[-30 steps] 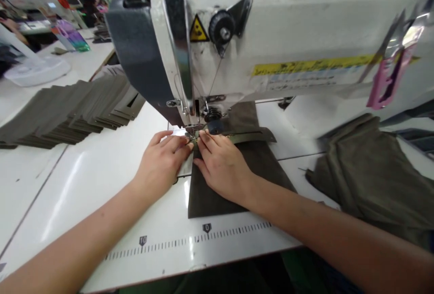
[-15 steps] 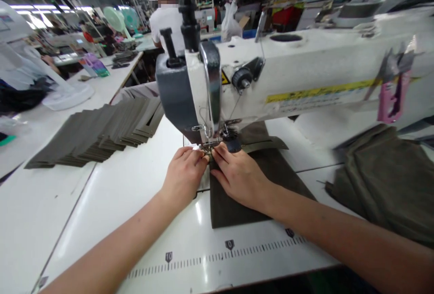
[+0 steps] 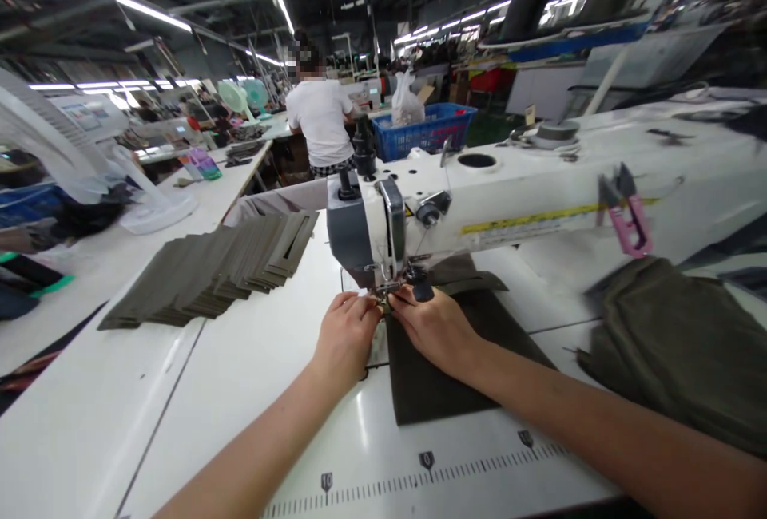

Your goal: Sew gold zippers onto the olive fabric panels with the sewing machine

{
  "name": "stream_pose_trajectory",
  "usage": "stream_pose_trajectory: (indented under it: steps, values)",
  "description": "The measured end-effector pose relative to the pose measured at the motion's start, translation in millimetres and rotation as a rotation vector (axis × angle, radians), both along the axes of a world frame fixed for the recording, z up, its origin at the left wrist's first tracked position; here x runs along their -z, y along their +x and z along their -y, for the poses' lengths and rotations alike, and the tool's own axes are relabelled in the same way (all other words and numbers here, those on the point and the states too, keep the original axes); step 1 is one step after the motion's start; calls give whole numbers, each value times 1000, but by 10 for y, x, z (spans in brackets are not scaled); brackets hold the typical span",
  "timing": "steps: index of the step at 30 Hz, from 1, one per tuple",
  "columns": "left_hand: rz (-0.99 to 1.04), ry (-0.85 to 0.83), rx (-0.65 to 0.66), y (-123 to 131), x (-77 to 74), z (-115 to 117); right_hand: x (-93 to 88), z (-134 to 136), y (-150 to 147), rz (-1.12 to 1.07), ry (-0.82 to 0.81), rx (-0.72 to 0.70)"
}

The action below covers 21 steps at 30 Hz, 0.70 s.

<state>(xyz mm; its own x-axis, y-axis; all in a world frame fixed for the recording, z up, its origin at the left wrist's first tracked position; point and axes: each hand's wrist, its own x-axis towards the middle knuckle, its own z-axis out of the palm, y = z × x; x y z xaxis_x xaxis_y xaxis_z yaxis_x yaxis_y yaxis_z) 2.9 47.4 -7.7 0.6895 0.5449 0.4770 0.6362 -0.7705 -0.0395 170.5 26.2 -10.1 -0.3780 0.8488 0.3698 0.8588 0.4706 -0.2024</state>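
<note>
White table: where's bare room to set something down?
Bare: white tabletop between the stacked pieces and left hand; a smaller patch between the left forearm, flat dark cloth and ruler marks.
Crowded: below the sewing-machine head, with the left hand and right hand; far right, under bunched cloth.
</note>
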Motion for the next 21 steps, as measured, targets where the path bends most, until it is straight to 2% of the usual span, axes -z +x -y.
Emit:
stream_pose_trajectory:
  steps: [11, 14, 18, 21]
  values:
    - [59, -3, -11, 11, 48, -24, 63, -51, -47, 9, 19, 41]
    - [97, -4, -23, 2, 72, -34, 25, -63, -43, 14, 29, 20]
    - [124, -24, -39, -48, 12, -28, -77, -69, 215, 36, 50, -55]
    - [117, -52, -21, -145, -105, 100, -57, 78, 532, 78, 130, 9]
